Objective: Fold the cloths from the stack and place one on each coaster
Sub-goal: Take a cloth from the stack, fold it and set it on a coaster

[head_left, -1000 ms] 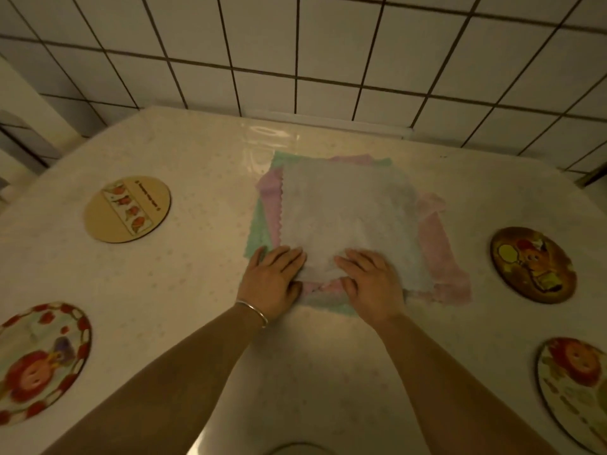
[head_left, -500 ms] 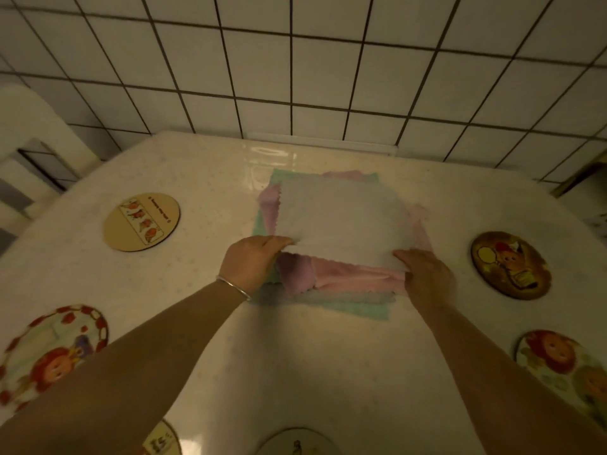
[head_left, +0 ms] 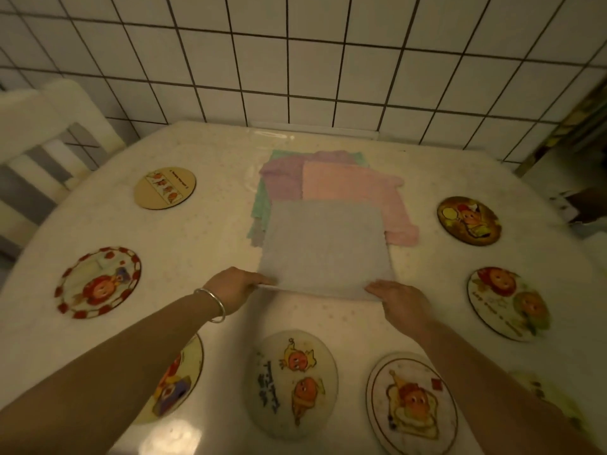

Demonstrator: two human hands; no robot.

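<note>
A pale grey cloth (head_left: 323,247) hangs stretched between my two hands, its far part still over the stack of pink and green cloths (head_left: 348,183) at the middle of the table. My left hand (head_left: 235,289) pinches its near left corner and my right hand (head_left: 399,298) pinches its near right corner. Several round picture coasters ring the stack: a tan coaster (head_left: 165,188) at the far left, a red-rimmed coaster (head_left: 98,282) at the left, a dark coaster (head_left: 469,221) at the right, and a white coaster (head_left: 292,382) nearest me.
The white table (head_left: 203,244) ends at a tiled wall (head_left: 295,60) behind the stack. A white chair (head_left: 49,133) stands at the far left. More coasters lie at the near right (head_left: 410,402) and right (head_left: 507,303), and one is partly under my left forearm.
My hands went from pressing on the stack's near edge to pinching the grey cloth's corners, then pulled it toward me off the stack. The orange-pink cloth beneath is now uncovered.
</note>
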